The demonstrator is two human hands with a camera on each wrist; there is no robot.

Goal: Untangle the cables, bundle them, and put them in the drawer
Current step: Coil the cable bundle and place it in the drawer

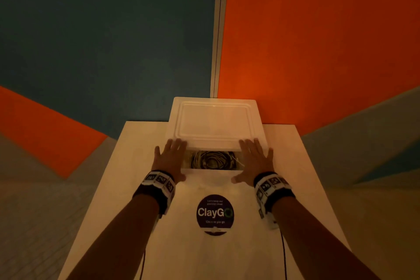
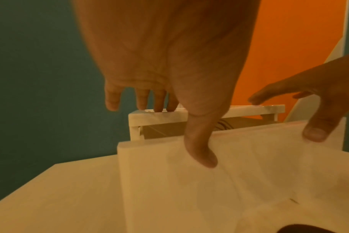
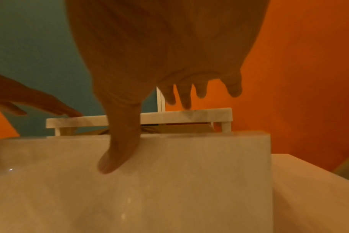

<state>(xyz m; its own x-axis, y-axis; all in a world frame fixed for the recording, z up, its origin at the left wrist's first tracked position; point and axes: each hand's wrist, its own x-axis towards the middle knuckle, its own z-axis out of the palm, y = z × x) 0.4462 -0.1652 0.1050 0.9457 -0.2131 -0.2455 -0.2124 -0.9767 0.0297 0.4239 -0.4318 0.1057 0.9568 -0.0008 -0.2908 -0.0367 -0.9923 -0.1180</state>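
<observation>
A bundle of coiled pale and dark cables [image 1: 212,159] lies inside the partly open drawer of a small white drawer unit [image 1: 213,120]. My left hand [image 1: 170,159] lies flat over the drawer's left side. Its fingertips touch the unit's top edge and its thumb rests on the white drawer front [image 2: 249,165]. My right hand [image 1: 255,159] mirrors it on the right side, thumb on the drawer front [image 3: 169,173]. Both hands have straight fingers and hold nothing. In the wrist views only thin slivers of cable [image 2: 223,124] show in the gap under the unit's top.
The unit stands at the far end of a light wooden table [image 1: 141,154], against a teal and orange wall [image 1: 318,41]. A round dark "ClayGo" sticker [image 1: 214,213] lies nearer me. Tiled floor [image 1: 34,211] shows on the left.
</observation>
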